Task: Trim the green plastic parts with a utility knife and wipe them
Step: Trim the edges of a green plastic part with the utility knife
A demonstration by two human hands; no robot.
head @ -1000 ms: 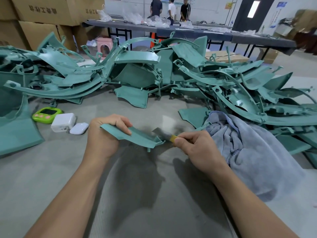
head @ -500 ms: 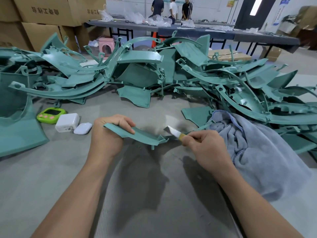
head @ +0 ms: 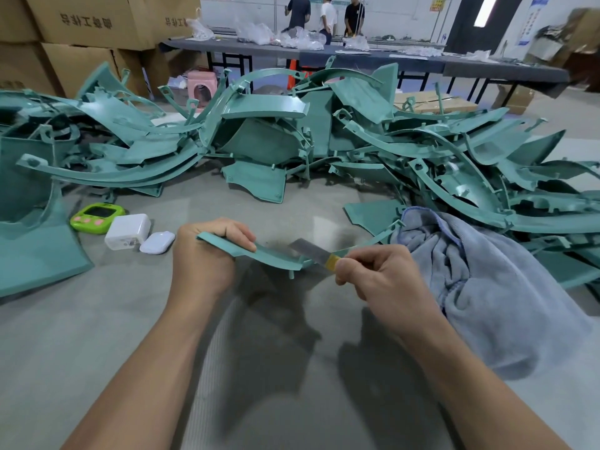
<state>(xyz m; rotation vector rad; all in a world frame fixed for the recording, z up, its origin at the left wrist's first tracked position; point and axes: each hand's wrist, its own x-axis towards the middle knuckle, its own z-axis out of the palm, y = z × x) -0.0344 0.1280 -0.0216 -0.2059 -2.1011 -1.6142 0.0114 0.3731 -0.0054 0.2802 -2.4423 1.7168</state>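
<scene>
Cardboard boxes (head: 87, 24) at the back left carry dark printed characters that you cannot read reliably. Your left hand (head: 207, 254) grips one end of a green plastic part (head: 276, 254) above the grey tabletop (head: 97, 336). Your right hand (head: 380, 274) pinches the utility knife (head: 311, 251), blade against the part's other end. A grey cloth (head: 487, 287) lies just right, a green timer (head: 97, 217) left.

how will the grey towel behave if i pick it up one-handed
Probably floppy: the towel lies in soft folds and drapes over green parts. Likely light and grippy, given its fuzzy pile. It may snag on their tabs.
</scene>
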